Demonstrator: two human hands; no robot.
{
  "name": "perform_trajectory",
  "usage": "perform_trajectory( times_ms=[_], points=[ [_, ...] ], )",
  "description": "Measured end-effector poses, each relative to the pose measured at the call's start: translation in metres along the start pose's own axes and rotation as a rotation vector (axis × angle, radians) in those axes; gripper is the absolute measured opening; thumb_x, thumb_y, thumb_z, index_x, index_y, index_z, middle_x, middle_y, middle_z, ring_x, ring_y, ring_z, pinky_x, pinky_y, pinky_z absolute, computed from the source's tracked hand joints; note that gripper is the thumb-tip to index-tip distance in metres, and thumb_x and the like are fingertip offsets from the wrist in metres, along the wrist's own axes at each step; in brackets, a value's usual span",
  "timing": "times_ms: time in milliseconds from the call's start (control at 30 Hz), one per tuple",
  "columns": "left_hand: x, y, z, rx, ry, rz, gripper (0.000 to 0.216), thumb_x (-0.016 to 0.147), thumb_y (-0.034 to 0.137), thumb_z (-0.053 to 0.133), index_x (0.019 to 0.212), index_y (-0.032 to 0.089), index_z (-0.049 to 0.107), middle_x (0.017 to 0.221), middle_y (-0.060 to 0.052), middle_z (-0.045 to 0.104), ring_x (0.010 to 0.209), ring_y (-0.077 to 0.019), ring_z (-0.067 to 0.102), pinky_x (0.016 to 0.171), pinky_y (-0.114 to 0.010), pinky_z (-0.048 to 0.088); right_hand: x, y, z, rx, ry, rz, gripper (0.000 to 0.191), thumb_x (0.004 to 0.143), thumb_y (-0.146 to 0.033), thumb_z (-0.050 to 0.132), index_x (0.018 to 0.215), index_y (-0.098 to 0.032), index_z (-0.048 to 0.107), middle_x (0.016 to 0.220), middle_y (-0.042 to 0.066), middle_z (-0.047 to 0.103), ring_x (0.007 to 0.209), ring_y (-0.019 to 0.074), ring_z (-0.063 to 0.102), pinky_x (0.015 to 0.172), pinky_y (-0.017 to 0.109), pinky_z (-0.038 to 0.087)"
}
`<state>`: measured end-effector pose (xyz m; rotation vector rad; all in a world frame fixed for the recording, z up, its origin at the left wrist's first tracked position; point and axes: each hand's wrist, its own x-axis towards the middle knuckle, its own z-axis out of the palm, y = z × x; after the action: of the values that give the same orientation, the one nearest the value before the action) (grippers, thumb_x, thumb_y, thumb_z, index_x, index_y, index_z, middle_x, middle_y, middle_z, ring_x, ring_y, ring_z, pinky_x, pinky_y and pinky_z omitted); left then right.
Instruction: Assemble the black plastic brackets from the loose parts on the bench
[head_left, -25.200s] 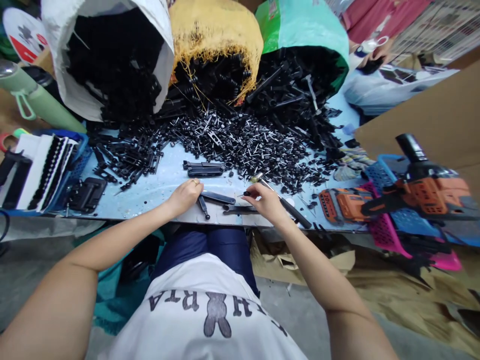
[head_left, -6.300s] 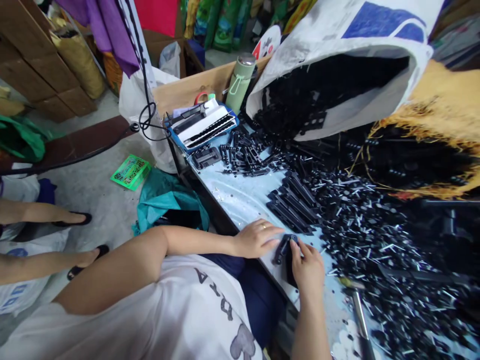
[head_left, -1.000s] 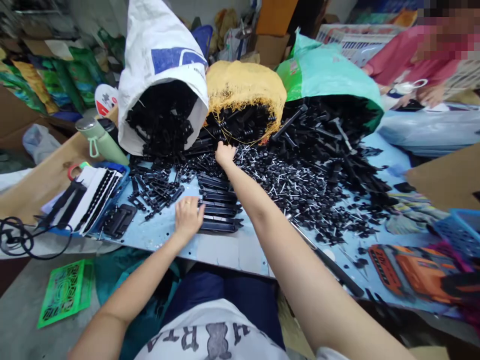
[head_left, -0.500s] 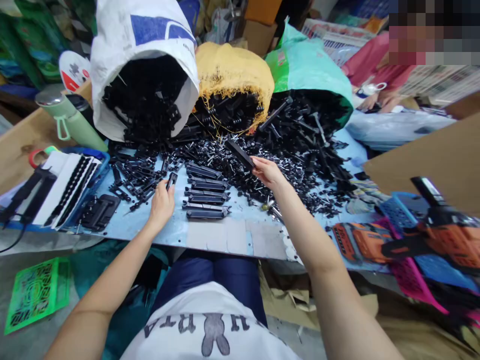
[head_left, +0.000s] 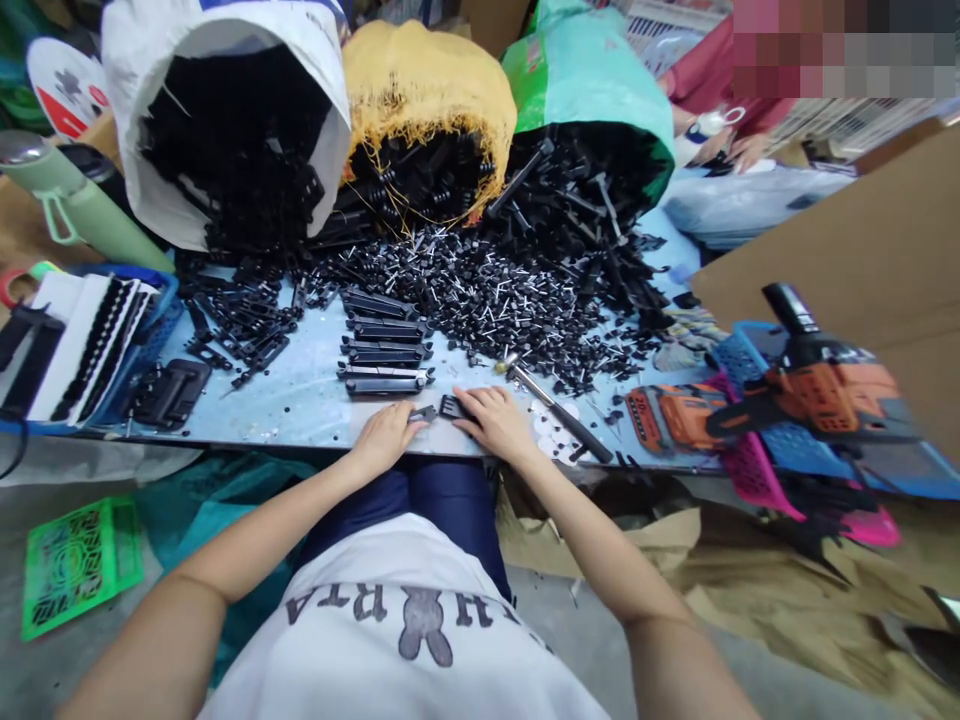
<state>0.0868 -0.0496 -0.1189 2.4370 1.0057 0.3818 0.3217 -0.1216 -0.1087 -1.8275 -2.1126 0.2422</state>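
Observation:
Near the table's front edge, my left hand (head_left: 386, 438) is closed on a small black plastic part (head_left: 424, 413). My right hand (head_left: 496, 420) grips a black plastic piece (head_left: 452, 407) with a notched end; most of it is under the fingers. The two parts face each other with a narrow gap between them. Just behind my hands lies a stack of long black assembled pieces (head_left: 386, 353), side by side. To the right of my right hand rests a hammer (head_left: 559, 408) with a dark handle.
Loose small black pins (head_left: 480, 290) heap up behind. A white sack (head_left: 225, 130), a yellow sack (head_left: 431, 80) and a green sack (head_left: 600, 90) spill black parts. An orange power tool (head_left: 832, 400) lies right, a green bottle (head_left: 97, 210) left. Another person's hands (head_left: 731, 155) work at the back right.
Both hands have come together at the table's front edge, each with its black part. The right hand came back from the pin heap. The view has shifted, and the hammer now shows fully.

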Motion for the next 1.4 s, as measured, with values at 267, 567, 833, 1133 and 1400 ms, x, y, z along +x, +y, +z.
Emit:
perform_trajectory(
  times_ms=[267, 567, 833, 1133, 1400],
  points=[
    [0.005, 0.029, 0.004, -0.42, 0.269, -0.052, 0.031, 0.089, 0.03, 0.047, 0.115, 0.014, 0.057, 0.092, -0.008, 0.06, 0.086, -0.0159, 0.058, 0.08, -0.03, 0.047, 0.009, -0.042, 0.018, 0.971, 0.059, 0.321, 0.057, 0.093, -0.05, 0.034, 0.142, -0.02, 0.033, 0.089, 0.007, 0.059, 0.059, 0.014, 0.056, 0.051, 0.026, 0.051],
    [0.012, 0.041, -0.014, -0.502, 0.324, 0.098, 0.038, 0.091, 0.031, 0.043, 0.123, 0.016, 0.055, 0.08, -0.006, 0.054, 0.078, -0.014, 0.052, 0.076, -0.03, 0.047, 0.011, -0.05, -0.002, 1.137, 0.109, 0.344, 0.065, 0.085, -0.056, 0.049, 0.138, -0.019, 0.042, 0.077, 0.003, 0.055, 0.058, 0.0122, 0.053, 0.055, 0.026, 0.053],
    [0.006, 0.059, -0.011, -0.451, 0.486, 0.035, 0.035, 0.093, 0.03, 0.041, 0.121, 0.017, 0.056, 0.086, -0.006, 0.052, 0.082, -0.0126, 0.053, 0.078, -0.027, 0.047, 0.004, -0.061, -0.006, 0.916, 0.212, 0.18, 0.053, 0.089, -0.048, 0.048, 0.136, -0.024, 0.045, 0.1, 0.006, 0.058, 0.057, 0.0089, 0.051, 0.055, 0.024, 0.052],
    [0.012, 0.073, -0.005, -0.462, 0.675, 0.033, 0.035, 0.094, 0.028, 0.037, 0.118, 0.015, 0.058, 0.095, -0.01, 0.058, 0.087, -0.0143, 0.055, 0.079, -0.03, 0.049, 0.003, -0.093, 0.016, 0.773, 0.472, 0.176, 0.055, 0.093, -0.048, 0.04, 0.138, -0.016, 0.042, 0.126, 0.009, 0.05, 0.115, 0.0224, 0.05, 0.096, 0.032, 0.046],
    [0.0, 0.042, 0.023, -0.683, 0.461, -0.323, 0.048, 0.092, 0.037, 0.037, 0.134, 0.014, 0.037, 0.108, -0.013, 0.058, 0.09, -0.0154, 0.06, 0.079, -0.03, 0.051, 0.033, -0.028, -0.002, 0.363, 0.254, 0.109, 0.047, 0.094, -0.046, 0.039, 0.136, -0.025, 0.043, 0.118, 0.005, 0.056, 0.104, 0.0208, 0.054, 0.095, 0.037, 0.044]
  ],
)
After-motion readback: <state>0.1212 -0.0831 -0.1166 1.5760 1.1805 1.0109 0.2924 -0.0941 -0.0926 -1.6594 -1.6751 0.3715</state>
